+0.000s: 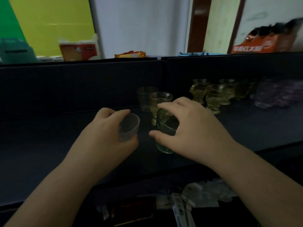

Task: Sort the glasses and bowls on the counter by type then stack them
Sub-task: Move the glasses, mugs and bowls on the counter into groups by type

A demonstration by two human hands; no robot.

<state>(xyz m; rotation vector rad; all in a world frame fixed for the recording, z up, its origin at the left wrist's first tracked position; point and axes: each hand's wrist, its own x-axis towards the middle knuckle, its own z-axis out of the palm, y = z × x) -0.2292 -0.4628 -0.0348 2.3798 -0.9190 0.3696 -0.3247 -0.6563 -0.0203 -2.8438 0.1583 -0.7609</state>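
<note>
Left hand wraps a small clear ribbed cup, fingers curled round it, mouth tilted toward the camera and to the right; it looks lifted off the dark counter, though blur makes that hard to confirm. Right hand is clamped over a green glass, thumb on the left side, fingers draped over the rim and far side; the glass base sits low near the counter, contact unclear. The two hands are close, cup and green glass just beside each other, not touching.

Right behind the green glass stands an amber goblet, upright, partly hidden by the right fingers. A clear tumbler stands behind and left of it, against the dark back panel.

Further right: a cluster of yellow goblets (at least three, upright, close together), then purple glasses at the far right, blurred, count unclear.

Beyond the panel: an orange-and-white pack and an orange box.
</note>
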